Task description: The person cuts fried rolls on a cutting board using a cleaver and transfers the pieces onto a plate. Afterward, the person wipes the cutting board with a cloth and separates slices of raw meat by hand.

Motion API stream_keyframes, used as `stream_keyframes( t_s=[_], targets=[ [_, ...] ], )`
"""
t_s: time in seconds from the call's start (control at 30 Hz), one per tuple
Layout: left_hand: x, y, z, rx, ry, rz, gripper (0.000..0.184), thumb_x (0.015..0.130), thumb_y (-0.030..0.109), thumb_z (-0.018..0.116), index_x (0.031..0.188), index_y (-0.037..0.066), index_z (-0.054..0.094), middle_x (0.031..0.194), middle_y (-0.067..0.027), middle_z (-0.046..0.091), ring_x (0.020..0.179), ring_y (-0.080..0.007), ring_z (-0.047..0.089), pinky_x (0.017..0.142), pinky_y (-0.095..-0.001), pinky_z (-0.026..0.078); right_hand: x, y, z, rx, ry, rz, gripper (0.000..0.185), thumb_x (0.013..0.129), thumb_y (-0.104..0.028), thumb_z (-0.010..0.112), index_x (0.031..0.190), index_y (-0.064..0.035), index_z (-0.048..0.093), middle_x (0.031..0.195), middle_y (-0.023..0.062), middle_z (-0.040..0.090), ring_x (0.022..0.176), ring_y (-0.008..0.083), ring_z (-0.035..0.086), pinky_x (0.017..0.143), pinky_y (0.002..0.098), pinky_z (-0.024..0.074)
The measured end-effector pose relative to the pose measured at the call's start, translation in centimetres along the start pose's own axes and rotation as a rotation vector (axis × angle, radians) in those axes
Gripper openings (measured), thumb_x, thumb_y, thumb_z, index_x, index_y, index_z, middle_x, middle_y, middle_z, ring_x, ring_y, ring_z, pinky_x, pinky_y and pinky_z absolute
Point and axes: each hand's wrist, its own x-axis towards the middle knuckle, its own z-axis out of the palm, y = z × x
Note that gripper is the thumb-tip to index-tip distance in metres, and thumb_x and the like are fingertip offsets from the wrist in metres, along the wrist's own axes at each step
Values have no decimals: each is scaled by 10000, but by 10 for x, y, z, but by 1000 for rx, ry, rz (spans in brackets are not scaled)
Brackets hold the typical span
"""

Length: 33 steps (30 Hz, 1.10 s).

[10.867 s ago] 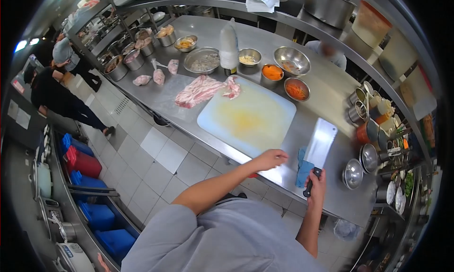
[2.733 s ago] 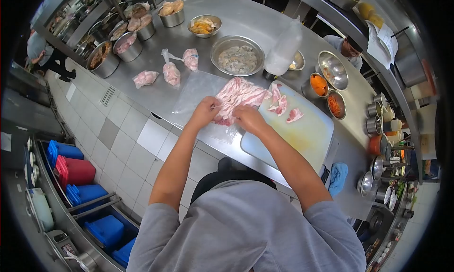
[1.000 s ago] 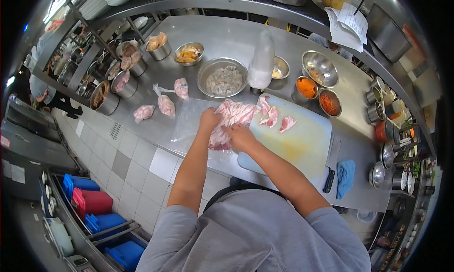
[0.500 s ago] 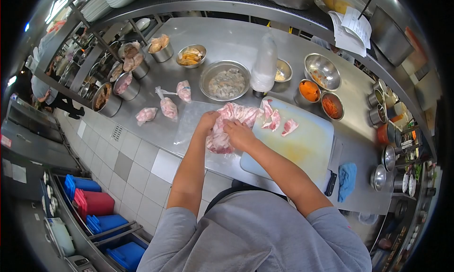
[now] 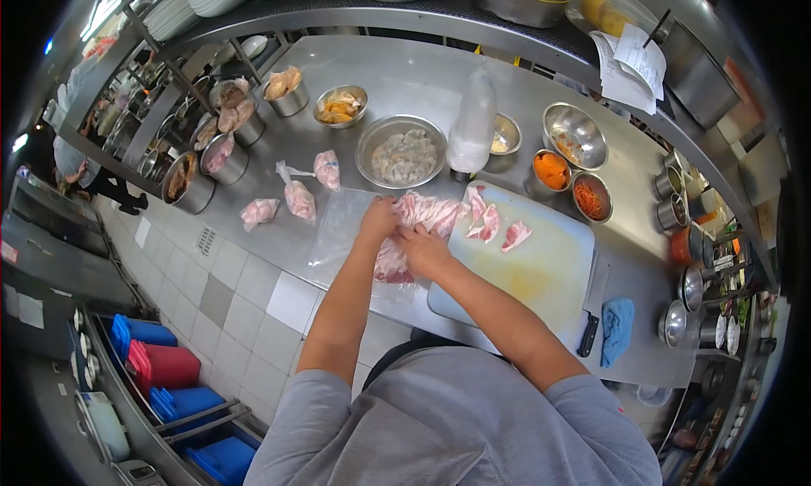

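A pile of thinly sliced raw meat (image 5: 432, 211) lies on a clear plastic sheet (image 5: 333, 232), reaching toward the cutting board's left edge. My left hand (image 5: 379, 219) grips the pile's left side, fingertips partly hidden against the meat. My right hand (image 5: 423, 252) is bent over the near part of the slices, fingers pressed together into them. On the pale cutting board (image 5: 541, 270) a few loose meat pieces (image 5: 515, 235) rest near the far left corner. Three small plastic bags of meat (image 5: 300, 199) sit to the left of the sheet.
Behind the meat stand a bowl of shrimp (image 5: 401, 150) and a roll of plastic bags (image 5: 472, 122). A knife (image 5: 590, 330) and a blue cloth (image 5: 618, 330) lie right of the board. Containers of carrot (image 5: 590, 197) are farther back. A metal shelf (image 5: 372, 11) with plates overhangs the table.
Both hands have shifted slightly over the meat, the left one a little to the right. The slices between them look more gathered. The camera view has tilted a little.
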Motion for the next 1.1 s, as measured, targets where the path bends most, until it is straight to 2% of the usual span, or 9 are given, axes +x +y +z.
stream_keyframes(
  t_s=[0.17, 0.23, 0.3, 0.43, 0.63, 0.8, 0.9, 1.03, 1.1],
  targets=[
    [8, -2, 18, 116, 119, 97, 332, 897, 146, 675, 1217, 58, 696, 1174, -231, 671, 1104, -435, 668, 928, -529, 551, 12, 7, -4, -6, -47, 34, 385, 897, -133, 639, 1272, -63, 687, 1470, 64, 575, 1267, 309, 556, 944, 490, 549],
    [6, 3, 17, 107, 127, 103, 280, 911, 131, 655, 1177, 56, 703, 1163, -227, 672, 1093, -434, 668, 916, -534, 550, 24, 13, 4, -49, -10, 103, 542, 851, -106, 689, 1391, -102, 635, 1502, 33, 545, 1288, 314, 559, 997, 487, 546],
    [4, 6, 9, 93, 118, 90, 217, 925, 137, 645, 1106, 36, 711, 1123, -231, 674, 1084, -439, 664, 903, -541, 547, 35, 22, -10, -54, -111, 117, 535, 878, -112, 673, 1411, -103, 620, 1512, 36, 541, 1290, 313, 574, 996, 480, 549],
    [4, 2, 16, 22, 163, 54, 212, 936, 141, 637, 1091, 26, 725, 1113, -239, 680, 1069, -447, 666, 908, -542, 545, 46, 32, -22, -95, -200, 135, 419, 975, -155, 592, 1387, -85, 627, 1481, 62, 551, 1249, 304, 630, 951, 483, 563],
    [20, -19, 17, -31, 152, 20, 275, 941, 158, 639, 1144, -2, 732, 1129, -278, 716, 1073, -458, 681, 934, -528, 549, 62, 42, -17, -107, -158, 260, 465, 999, -146, 532, 1459, -91, 571, 1595, 43, 472, 1239, 308, 645, 934, 469, 585],
    [41, -31, 10, -194, -84, -63, 322, 914, 164, 661, 1158, -30, 738, 1088, -299, 739, 1066, -451, 705, 951, -512, 553, 64, 52, -6, -45, -181, 294, 585, 955, -99, 556, 1539, -108, 514, 1662, 31, 409, 1274, 321, 623, 981, 472, 579],
    [29, 4, -2, -246, 30, 99, 329, 898, 193, 699, 1134, -32, 747, 1107, -298, 736, 1070, -451, 706, 941, -513, 554, 55, 48, -9, -43, -163, 220, 589, 924, -84, 591, 1511, -90, 543, 1642, 37, 438, 1275, 323, 617, 986, 463, 577],
    [33, 4, 23, -118, 99, 56, 342, 876, 208, 741, 1125, -27, 751, 1123, -298, 734, 1081, -448, 706, 932, -511, 556, 35, 35, -19, 36, -208, 147, 619, 862, -74, 663, 1474, -62, 573, 1595, 48, 499, 1324, 342, 583, 1015, 462, 564],
    [43, -6, 26, -95, 0, -10, 353, 870, 200, 758, 1145, -23, 747, 1129, -303, 732, 1092, -446, 703, 923, -511, 556, 30, 32, -10, 63, -170, 152, 616, 859, -75, 661, 1469, -61, 576, 1578, 56, 517, 1346, 351, 566, 1025, 468, 557]
  ],
)
